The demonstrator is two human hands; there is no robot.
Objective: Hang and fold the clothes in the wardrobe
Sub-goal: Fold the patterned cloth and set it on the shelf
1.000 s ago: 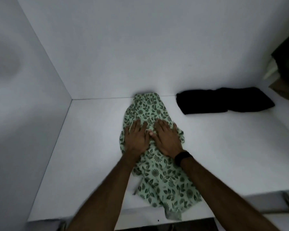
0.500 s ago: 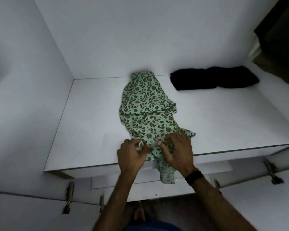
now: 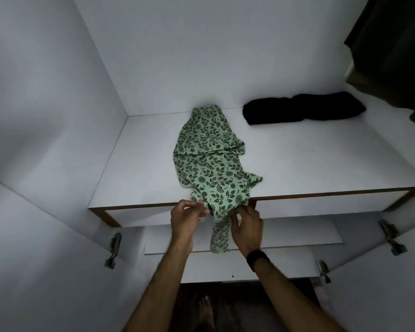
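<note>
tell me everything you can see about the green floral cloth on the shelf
The green floral garment is thin, soft-looking fabric, pale green with a dark leaf-and-flower print. It lies rumpled and loosely bunched on the white shelf, running from near the back wall to the front edge, where a narrow end hangs over. The left hand pinches its front edge on one side and the right hand grips it on the other. It lies apart from the black garment at the back right.

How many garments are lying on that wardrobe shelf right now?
2: the green floral garment mid-shelf, its end hanging over the front edge; the black garment at the back right. Dark fabric at the far right may be more.
</note>
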